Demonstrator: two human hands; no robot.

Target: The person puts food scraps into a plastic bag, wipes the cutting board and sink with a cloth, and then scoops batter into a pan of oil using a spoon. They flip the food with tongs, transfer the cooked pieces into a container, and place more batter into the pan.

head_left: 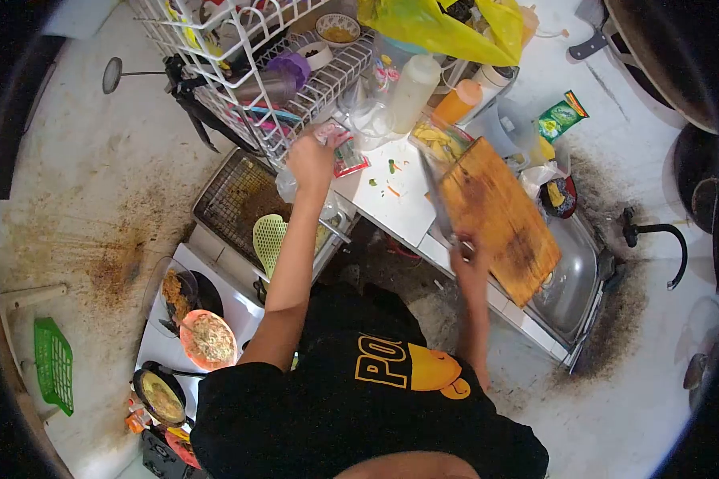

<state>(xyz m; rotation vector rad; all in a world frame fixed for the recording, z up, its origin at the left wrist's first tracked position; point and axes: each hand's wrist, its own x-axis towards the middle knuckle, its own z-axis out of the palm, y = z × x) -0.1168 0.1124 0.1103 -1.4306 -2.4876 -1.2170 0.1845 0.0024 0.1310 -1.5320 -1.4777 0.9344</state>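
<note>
My left hand (311,164) reaches to the back of the counter, fingers closed on a small red, white and green plastic packet (350,156). A knife (437,195) is in my right hand (470,259), its blade pointing away from me along the left edge of a wooden cutting board (503,223). The board is partly over the sink and looks stained dark in places. Small orange and green vegetable scraps (393,177) lie on the white counter between my hands. Behind the blade sits a clear container of yellow pieces (439,142).
A white wire dish rack (252,72) stands at the back left. Bottles, including an orange one (459,100), crowd the back. The sink (571,279) and black faucet (655,231) are at right. A pan (164,397) and a bowl of food (208,339) are at lower left.
</note>
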